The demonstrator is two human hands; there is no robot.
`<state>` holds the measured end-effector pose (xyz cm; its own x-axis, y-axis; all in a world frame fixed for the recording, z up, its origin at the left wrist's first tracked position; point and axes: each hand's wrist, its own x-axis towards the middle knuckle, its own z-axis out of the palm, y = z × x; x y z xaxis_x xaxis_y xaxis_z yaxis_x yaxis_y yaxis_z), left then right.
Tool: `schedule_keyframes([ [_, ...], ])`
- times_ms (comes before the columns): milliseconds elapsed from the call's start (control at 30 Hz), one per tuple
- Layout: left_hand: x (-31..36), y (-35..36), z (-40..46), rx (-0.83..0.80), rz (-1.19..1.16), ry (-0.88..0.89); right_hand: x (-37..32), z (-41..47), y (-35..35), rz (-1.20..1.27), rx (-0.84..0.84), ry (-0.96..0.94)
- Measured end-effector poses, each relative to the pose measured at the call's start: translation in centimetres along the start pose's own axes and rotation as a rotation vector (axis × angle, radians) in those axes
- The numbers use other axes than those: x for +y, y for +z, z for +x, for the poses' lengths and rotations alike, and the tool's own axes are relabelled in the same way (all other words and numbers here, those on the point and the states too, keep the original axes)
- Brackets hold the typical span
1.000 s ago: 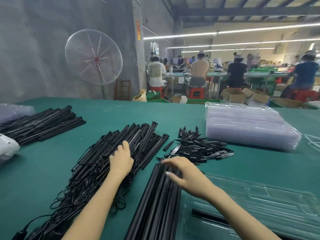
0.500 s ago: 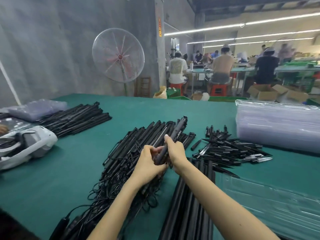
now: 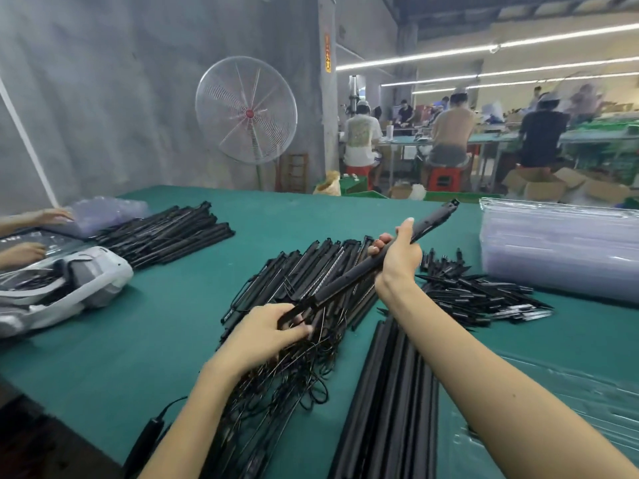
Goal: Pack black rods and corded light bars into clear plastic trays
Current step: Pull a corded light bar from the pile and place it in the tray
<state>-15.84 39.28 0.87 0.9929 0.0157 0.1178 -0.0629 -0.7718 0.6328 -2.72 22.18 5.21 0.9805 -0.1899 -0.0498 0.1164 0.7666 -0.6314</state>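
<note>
Far on the left of the green bench sits a white and grey plastic thing, and behind it a pile of black bars. Another person's hands are busy there too.

In the middle lies a big heap of corded light bars, with thin black cords all tangled at the near end. The left hand curls its fingers around the low end of one light bar, right where its cord starts. The right hand grips the same bar higher up, thumb on top. The bar is tilted up above the heap, its far tip in the air.

Just beside the heap, under the right arm, lies a row of black rods. Past them is a pile of small black pieces.

On the right sits a stack of clear trays, and one clear tray lies open near the person.

I think the step now is pulling one light bar free. Next, its cord likely needs to come loose from the tangle, and then the bar goes over to the open tray.
</note>
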Motion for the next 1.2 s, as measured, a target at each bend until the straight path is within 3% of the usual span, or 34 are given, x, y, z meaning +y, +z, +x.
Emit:
schedule_keyframes([
  [133, -0.3, -1.0, 0.0, -0.264, 0.034, -0.067, -2.9, 1.3, -0.4, 0.046, 0.096, -0.099],
  [300, 0.5, 0.1, -0.1, -0.477, -0.031, -0.086, -4.4, 1.8, -2.9, 0.108, 0.248, -0.067],
  [367, 0.6, 0.1, -0.4, -0.388, -0.062, -0.084, -4.4, 1.3, -4.8, -0.017, 0.15, -0.114],
  [467, 0.3, -0.3, -0.6, -0.23, -0.002, -0.023, -3.5, -0.2, -6.8, -0.297, -0.171, -0.171],
  [633, 1.2, 0.6, -0.7, -0.171, 0.174, 0.068, -2.4, -3.1, -5.7, -0.316, -0.563, -0.12],
  [800, 1.0, 1.3, -0.9, 0.268, 0.033, 0.13, -2.2, -5.5, -3.1, -0.563, -0.93, -0.152],
  [933, 3.5, 1.0, -0.4, 0.408, -0.034, 0.186, -1.7, -6.9, -1.2, -0.844, -1.104, -0.235],
  [1000, 5.4, 0.0, 0.5, 0.511, -0.1, 0.211, -1.8, -7.3, -0.4, -0.877, -1.124, -0.262],
  [1067, 7.5, -0.8, 1.4, 0.561, -0.237, 0.208, -2.5, -7.4, 0.5, -0.772, -1.136, -0.144],
  [1133, 9.3, -1.3, 2.0, 0.468, -0.573, 0.183, -3.2, -7.1, 1.0, -0.741, -1.15, -0.086],
  [1200, 10.1, -1.6, 2.4, 0.335, -0.891, 0.158, -3.5, -6.8, 1.1, -0.864, -1.143, -0.189],
])
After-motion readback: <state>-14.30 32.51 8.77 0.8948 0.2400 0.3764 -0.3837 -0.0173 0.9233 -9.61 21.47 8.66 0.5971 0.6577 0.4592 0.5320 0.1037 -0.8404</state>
